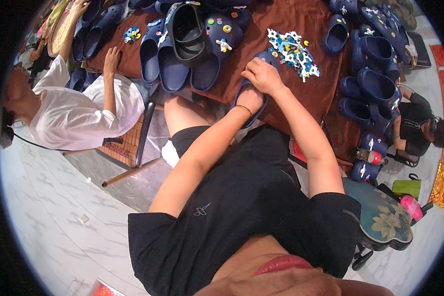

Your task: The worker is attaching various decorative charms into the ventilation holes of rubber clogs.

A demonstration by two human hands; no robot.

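A navy clog (258, 109) lies at the table's near edge, its toe pointing away from me. My left hand (251, 98) reaches into its foot opening, and the fingers are hidden under the upper. On top of the upper, my right hand (264, 76) is closed, its fingers bent against the clog; whether a small charm sits under them is hidden. Just past the right hand, a charm or two shows on the clog's toe. To the right lies a pile of blue, white and yellow charms (295, 54) on the brown tablecloth (281, 19).
Several navy clogs (158, 54) and a black clog (186, 32) stand ahead-left. More clogs (377, 84) are stacked at right beside a bottle (371, 157). A person in white (79, 116) sits left; another in black (414, 123) is far right. A stool (382, 217) stands near my right.
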